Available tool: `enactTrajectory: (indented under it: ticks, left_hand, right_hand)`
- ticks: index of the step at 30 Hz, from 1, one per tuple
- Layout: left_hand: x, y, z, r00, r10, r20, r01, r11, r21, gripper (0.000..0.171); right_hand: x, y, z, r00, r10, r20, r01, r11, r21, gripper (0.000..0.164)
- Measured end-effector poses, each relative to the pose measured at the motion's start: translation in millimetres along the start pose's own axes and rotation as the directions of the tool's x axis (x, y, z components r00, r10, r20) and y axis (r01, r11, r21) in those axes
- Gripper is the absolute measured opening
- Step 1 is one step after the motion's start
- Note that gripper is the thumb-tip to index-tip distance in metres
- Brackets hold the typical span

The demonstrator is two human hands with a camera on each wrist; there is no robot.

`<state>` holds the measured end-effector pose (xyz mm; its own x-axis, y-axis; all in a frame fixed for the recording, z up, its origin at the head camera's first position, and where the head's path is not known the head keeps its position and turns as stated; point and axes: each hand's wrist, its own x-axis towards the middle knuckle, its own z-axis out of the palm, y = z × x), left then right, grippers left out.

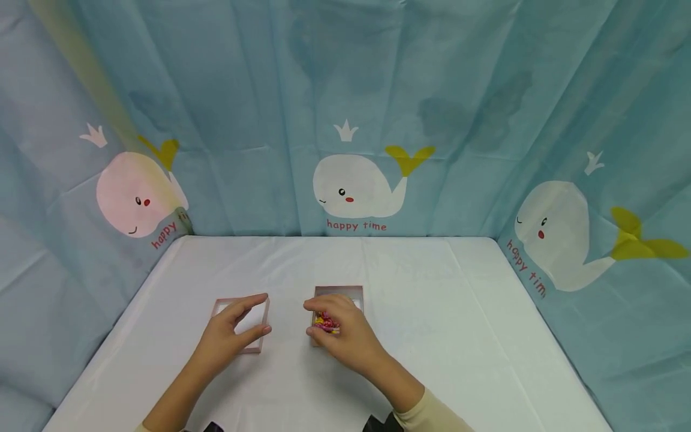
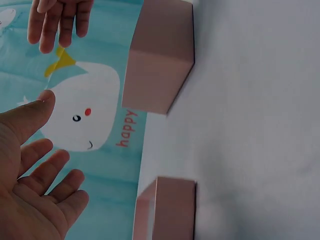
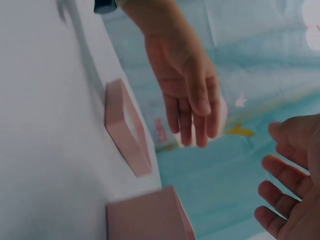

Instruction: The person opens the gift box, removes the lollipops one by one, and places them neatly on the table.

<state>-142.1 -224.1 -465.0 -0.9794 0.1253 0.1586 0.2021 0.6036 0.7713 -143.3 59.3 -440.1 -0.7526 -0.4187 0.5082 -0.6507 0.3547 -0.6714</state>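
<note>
The deep pink box (image 1: 339, 290) stands on the white table (image 1: 442, 336), holding colourful wrapped pieces (image 1: 326, 323); the shallow pink box (image 1: 252, 350) lies left of the deep pink box, apart from it; the right hand (image 1: 345, 333) hangs over the deep pink box, thumb and fingers wide apart, gripping nothing; the left hand (image 1: 229, 330) hangs left of the deep pink box, above the shallow one, likewise wide and empty.

Left hand (image 1: 223, 333) and right hand (image 1: 352, 336) hover apart, fingers (image 2: 50, 172) relaxed.

The left grip (image 3: 184, 87) and right grip (image 3: 297, 182) hovered clear of an open box (image 3: 118, 117) and a second box (image 3: 145, 217) on the counter (image 3: 45, 125).
</note>
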Motion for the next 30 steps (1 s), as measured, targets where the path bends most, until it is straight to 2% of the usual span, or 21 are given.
enactTrajectory:
  ticks: [6, 14, 23, 30]
  left_hand:
    - [4.3, 13.0, 18.0, 0.998, 0.061, 0.009, -0.061, 0.998, -0.009, 0.071]
    - [7.7, 25.3, 39.5, 0.994, 0.111, 0.001, -0.111, 0.994, -0.021, 0.074]
    - [13.4, 35.6, 56.4, 0.995, 0.093, 0.026, -0.092, 0.995, -0.038, 0.080]
    - [16.9, 35.9, 70.6, 0.997, 0.061, 0.057, -0.058, 0.997, -0.049, 0.088]
  right_hand:
    - [-0.1, 12.5, -19.3, 0.998, -0.049, -0.034, 0.049, 0.999, -0.015, 0.041]
    - [-3.3, 27.1, -37.0, 0.998, -0.032, -0.058, 0.029, 0.998, -0.059, 0.041]
    - [-8.1, 45.7, -52.2, 0.996, -0.004, -0.087, -0.004, 0.996, -0.089, 0.041]
    - [-7.9, 59.1, -55.2, 0.995, 0.018, -0.095, -0.028, 0.994, -0.104, 0.039]
